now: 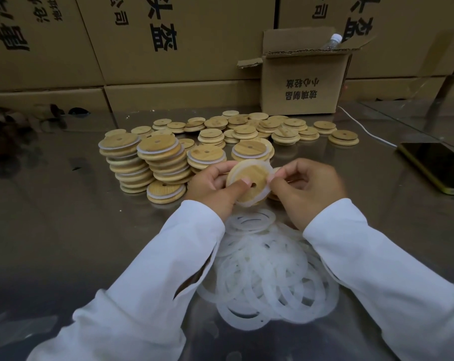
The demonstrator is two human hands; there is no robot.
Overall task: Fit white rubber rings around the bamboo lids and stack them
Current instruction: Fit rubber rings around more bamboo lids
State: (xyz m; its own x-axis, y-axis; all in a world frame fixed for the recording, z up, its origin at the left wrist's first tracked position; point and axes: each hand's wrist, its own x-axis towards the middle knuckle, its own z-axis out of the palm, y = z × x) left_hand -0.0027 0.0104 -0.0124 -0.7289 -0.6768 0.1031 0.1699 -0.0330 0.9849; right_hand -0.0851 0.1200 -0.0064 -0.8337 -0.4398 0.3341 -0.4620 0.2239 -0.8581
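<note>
Over the middle of the worktop (64, 217), the left hand (212, 185) is gripping the light, stiff bamboo lid (249, 178) by its rim, thumb on its face, while the right hand (308, 190) is pinching the soft, stretchy white ring (272, 173) at the lid's right edge, probably the best hold.

Tan bamboo lids (248, 185), translucent white rings (265, 277), white sleeves (377, 269).

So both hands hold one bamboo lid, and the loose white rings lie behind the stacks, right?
No: the head view shows the loose white rings nearer the camera than the stacks. The left hand and right hand do hold one bamboo lid.
</note>
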